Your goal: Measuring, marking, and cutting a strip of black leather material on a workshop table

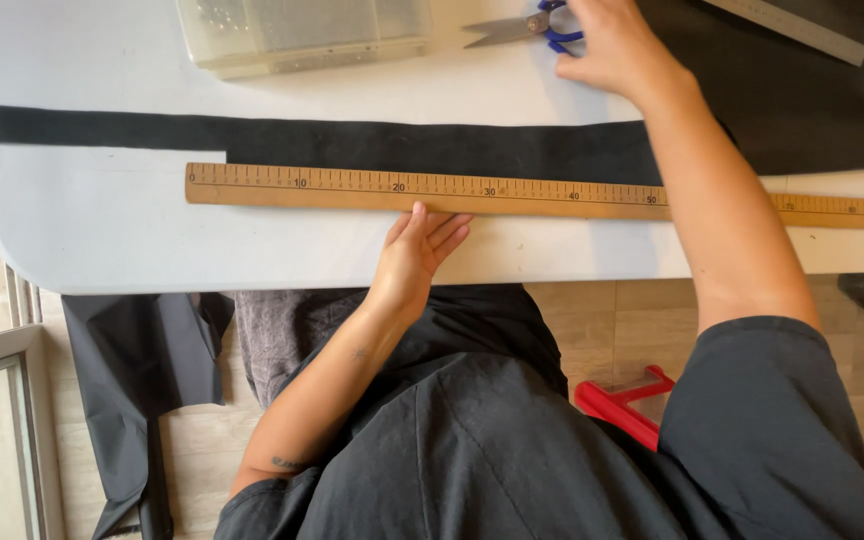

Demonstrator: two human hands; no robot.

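A person's left hand lies flat, fingers together, against the near edge of a long wooden ruler spanning the white table. The right hand, at the table's far edge, closes on blue-handled scissors. A black fabric strip lies just beyond the ruler, near a clear plastic box.

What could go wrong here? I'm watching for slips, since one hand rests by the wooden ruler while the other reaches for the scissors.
1. The left hand only touches the near edge of the wooden ruler, so it might shift off the black fabric strip.
2. The right hand reaches the blue-handled scissors without a full grip; they may slide.
3. The strip overhangs the white table at left and could drag.
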